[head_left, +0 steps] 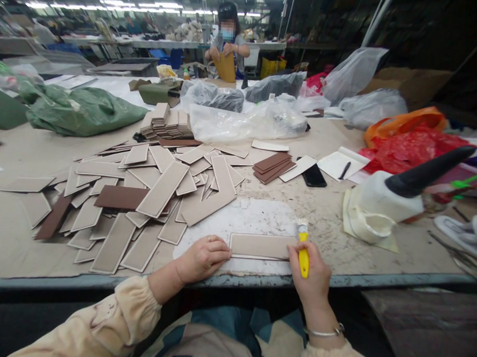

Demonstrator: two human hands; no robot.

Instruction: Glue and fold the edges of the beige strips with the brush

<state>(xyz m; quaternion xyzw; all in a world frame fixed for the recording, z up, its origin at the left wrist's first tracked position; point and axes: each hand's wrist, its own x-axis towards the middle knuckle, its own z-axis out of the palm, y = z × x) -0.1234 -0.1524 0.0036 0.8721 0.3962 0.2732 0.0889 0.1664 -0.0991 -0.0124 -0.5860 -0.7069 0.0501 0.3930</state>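
A beige rectangular panel with a pale border (262, 245) lies on a white sheet (256, 214) at the table's front edge. My left hand (204, 258) has its fingers closed on the panel's left end. In my right hand (312, 266) is a small brush with a yellow handle (303, 258), its whitish bristles pointing away from me. The fingertips of that hand also touch the panel's right end. Left of the sheet spreads a loose heap of similar beige panels (163, 190), with a few brown panels (121, 197) among them.
A white plastic container with a black cone (386, 203) stands at right. Beyond the sheet are brown strips (273, 167), a phone (314, 175) and a notepad with a pen (344, 163). Plastic bags (246, 114) line the back; a person (227, 43) holds a yellowish piece across the table.
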